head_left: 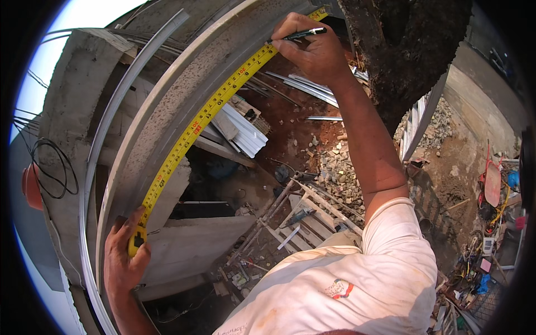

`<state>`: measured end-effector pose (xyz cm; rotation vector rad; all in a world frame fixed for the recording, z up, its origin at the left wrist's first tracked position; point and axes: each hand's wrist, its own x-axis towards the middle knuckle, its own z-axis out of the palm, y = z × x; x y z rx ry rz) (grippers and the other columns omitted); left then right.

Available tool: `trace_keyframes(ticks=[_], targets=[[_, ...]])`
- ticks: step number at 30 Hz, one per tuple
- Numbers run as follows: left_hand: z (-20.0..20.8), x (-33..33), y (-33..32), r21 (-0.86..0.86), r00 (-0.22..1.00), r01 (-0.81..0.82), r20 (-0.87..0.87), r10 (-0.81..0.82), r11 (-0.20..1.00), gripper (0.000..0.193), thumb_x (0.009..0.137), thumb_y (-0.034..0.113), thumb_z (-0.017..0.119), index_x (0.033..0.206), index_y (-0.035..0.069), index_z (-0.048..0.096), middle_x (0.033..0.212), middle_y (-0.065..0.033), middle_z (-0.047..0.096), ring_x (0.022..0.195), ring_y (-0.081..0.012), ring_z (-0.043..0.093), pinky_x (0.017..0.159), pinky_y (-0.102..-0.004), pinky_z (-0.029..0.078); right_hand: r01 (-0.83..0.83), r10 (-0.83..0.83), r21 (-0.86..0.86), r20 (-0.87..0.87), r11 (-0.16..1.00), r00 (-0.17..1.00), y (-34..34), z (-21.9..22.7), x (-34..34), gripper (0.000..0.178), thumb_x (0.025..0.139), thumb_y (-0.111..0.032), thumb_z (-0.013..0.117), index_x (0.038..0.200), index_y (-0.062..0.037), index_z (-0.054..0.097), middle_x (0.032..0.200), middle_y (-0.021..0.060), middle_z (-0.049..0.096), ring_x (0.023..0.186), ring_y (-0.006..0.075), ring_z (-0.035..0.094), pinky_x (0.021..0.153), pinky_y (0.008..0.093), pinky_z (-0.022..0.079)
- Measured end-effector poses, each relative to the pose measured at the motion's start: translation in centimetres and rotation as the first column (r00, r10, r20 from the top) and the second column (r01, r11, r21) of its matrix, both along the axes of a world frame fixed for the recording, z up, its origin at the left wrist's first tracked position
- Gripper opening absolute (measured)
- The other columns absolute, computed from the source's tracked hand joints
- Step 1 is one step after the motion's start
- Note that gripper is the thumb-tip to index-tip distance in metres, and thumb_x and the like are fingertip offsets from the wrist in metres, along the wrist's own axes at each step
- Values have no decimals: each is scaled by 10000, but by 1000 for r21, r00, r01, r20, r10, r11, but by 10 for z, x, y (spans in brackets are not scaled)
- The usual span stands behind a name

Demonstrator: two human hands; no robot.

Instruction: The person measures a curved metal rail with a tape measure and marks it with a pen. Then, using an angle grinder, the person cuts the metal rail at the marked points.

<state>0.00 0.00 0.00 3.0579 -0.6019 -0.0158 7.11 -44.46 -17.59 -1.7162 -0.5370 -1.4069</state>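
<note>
Up high, the left hand (124, 254) is closed around a yellow tape measure case (137, 241) and presses it on a grey concrete edge (167, 109). The yellow tape (212, 106) runs flat along that edge up to the right hand (310, 53). The right hand is closed on a black pen (296, 35), with the tip touching the tape. Far below lie white boards (243, 131), loose stones (335, 167) and a wooden frame (312, 215) on red dirt. A dark tree trunk (407, 44) hides part of the ground. Small things at the right are too tiny to make out.
</note>
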Motion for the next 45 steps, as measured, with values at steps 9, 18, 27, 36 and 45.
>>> trace_keyframes(ticks=[9,18,27,36,45], targets=[[-3,3,8,-37,1000,21,1,-21,999,788,574,187,580,1342,30,660,998,-193,578,927,-296,601,843,-373,498,31,-31,-12,-13,999,999,3,-2,0,55,919,-42,703,940,-40,653,895,33,647,866,133,620,814,296,502],[-1,1,4,-29,1000,10,-23,-11,1000,779,587,174,584,1346,16,651,1031,-189,577,958,-289,597,884,-375,492,53,-54,17,10,998,999,2,-1,0,63,870,-106,730,916,-79,697,883,26,672,832,165,673,786,322,546],[-3,2,7,-40,999,54,3,-54,998,779,587,186,581,1345,19,651,967,-182,566,883,-275,581,819,-367,497,39,-39,-9,13,999,999,0,-1,0,64,876,-110,729,917,-73,696,892,28,678,845,162,673,794,323,542],[-4,2,7,-34,997,77,22,-76,996,756,607,194,582,1340,24,654,916,-165,543,819,-255,557,759,-354,486,18,-18,-1,2,1000,1000,-1,-3,-2,64,890,-70,734,936,-52,693,909,37,678,883,149,653,836,313,518],[-1,-3,3,-9,999,38,1,-38,999,699,660,102,596,1356,44,644,991,-150,550,907,-260,569,865,-348,491,-8,9,43,-6,999,1000,1,0,-3,75,875,-86,746,930,-56,706,921,40,687,890,162,666,842,315,522]])
